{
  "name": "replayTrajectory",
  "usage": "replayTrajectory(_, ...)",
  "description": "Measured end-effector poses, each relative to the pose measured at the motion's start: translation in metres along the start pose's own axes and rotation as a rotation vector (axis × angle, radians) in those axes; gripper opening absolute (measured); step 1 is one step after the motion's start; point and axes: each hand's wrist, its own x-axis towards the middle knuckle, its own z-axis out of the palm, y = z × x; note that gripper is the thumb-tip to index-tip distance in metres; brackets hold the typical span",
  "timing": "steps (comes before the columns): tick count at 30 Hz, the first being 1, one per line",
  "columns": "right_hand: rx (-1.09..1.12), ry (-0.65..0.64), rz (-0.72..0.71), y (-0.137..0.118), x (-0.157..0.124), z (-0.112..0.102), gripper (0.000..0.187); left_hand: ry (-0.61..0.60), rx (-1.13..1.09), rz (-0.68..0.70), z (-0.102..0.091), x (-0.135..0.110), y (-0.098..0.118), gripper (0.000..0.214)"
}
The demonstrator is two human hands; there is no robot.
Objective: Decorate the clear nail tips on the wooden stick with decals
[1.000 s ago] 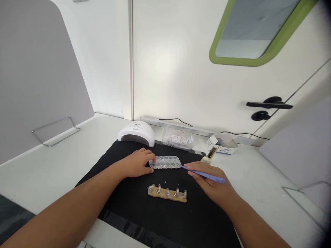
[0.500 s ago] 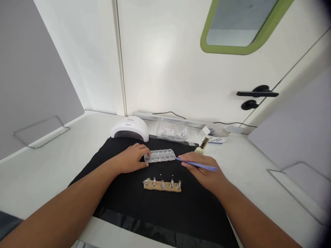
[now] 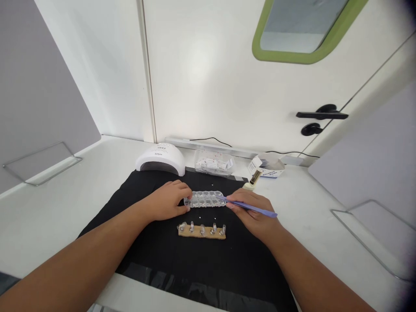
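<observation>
My left hand (image 3: 169,201) rests on the black mat (image 3: 156,251) with its fingers curled on the left end of a clear compartment box (image 3: 204,199) of small gems. My right hand (image 3: 256,212) pinches a thin purple stick (image 3: 250,207) whose tip reaches into the box's right end. In front of the box lies a tan strip (image 3: 201,232) carrying several clear nail tips. A few tiny gems lie loose on the mat between box and strip.
Behind the mat stand a white nail lamp (image 3: 160,159), a clear bag of small packets (image 3: 212,164), a polish bottle (image 3: 251,181) and a small white box (image 3: 269,167). Grey dividers with wire feet flank the white desk. A door handle (image 3: 321,115) is at the right.
The view has shifted a little. My right hand has moved left so the stick's tip now sits in the box's right end; my left hand stays on the box.
</observation>
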Motion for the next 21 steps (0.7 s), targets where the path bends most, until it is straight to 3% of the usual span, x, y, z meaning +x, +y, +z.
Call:
replayTrajectory(15, 0.109, -0.110, 0.216, -0.006, -0.003, 0.006, 0.011, 0.012, -0.041, 0.021, 0.007, 0.004, 0.000, 0.014)
replayTrajectory(21, 0.200, -0.227, 0.242, -0.010, 0.001, 0.011, 0.011, 0.007, -0.049, 0.011, 0.006, 0.004, -0.001, 0.016)
